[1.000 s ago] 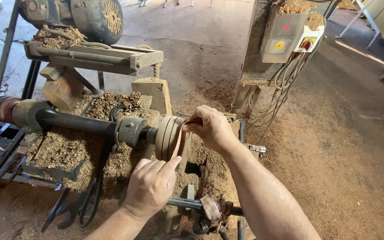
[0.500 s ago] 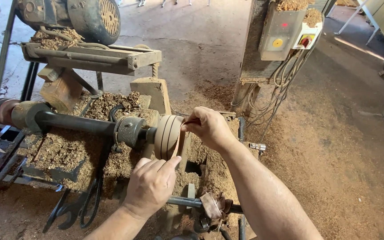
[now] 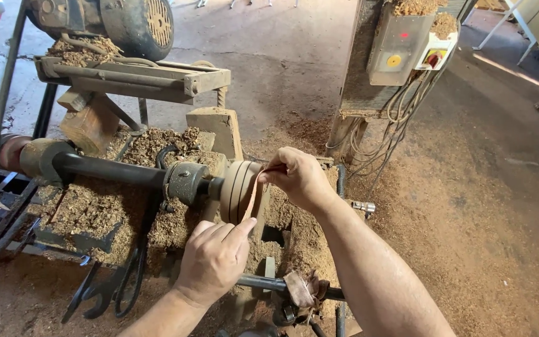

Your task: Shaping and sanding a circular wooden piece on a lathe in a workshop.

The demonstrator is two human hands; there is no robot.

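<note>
The round wooden disc sat on the end of the lathe shaft, with a thin strip of sandpaper stretched against its outer face, much as it had been half a second earlier, though the view had drawn slightly closer. The right hand was closed, pinching the strip's upper end just beside the disc, while the left hand, below the disc, was loosely curled with its thumb on the lower end. Sawdust lay heaped under the shaft, and a grey switch box hung well beyond the disc.
</note>
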